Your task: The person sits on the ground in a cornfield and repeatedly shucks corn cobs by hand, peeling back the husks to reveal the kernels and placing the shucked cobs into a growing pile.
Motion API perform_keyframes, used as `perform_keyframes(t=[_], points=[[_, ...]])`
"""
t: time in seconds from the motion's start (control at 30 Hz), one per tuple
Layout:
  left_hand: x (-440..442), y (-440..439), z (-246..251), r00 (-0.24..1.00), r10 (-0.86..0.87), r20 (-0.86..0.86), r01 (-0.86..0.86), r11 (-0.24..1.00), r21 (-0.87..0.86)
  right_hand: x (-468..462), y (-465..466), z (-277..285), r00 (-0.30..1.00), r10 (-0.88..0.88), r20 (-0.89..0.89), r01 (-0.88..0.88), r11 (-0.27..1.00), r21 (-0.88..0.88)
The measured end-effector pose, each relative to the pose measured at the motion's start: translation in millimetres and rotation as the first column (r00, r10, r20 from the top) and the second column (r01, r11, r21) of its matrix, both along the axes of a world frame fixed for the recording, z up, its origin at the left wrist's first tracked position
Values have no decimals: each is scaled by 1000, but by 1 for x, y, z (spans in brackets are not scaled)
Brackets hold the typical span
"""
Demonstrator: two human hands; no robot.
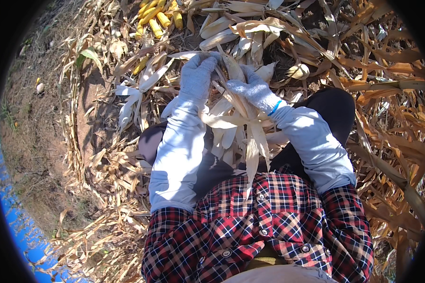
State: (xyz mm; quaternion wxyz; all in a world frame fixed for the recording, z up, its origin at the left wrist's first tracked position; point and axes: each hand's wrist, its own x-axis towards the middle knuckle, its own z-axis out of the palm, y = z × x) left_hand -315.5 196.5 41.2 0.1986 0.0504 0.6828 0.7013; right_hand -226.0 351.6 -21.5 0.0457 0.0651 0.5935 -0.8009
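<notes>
Both my hands wear pale knit gloves below long white sleeve covers. Between them is a dry ear of corn in its husk (235,69), partly opened, with a little of the kernels showing in shadow. My right hand (253,88) grips the ear from the right side, its thumb across the husk. At the upper left of the ear, my left hand (200,72) has its fingers closed on the husk leaves. Peeled husk strips (253,141) hang down from the ear toward my lap. Loose pale husks (226,136) lie between my legs.
Bare yellow corn cobs (156,19) lie heaped at the top left. Unpeeled ears (217,37) sit beyond my hands, and another ear (299,71) lies to the right. Dry corn stalks (393,159) crowd the right side. Husk litter (118,169) and bare soil (94,92) lie to the left.
</notes>
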Motion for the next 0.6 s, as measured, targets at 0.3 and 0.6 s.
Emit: perform_keyframes(t=[0.3,0.6], points=[[13,9,-17,984,-75,163,4,918,396,-12,1,-18,961,-275,-15,275,961,33],[34,19,-2,991,-93,98,44,909,414,-9,1,-4,849,-265,456,455,805,-380]])
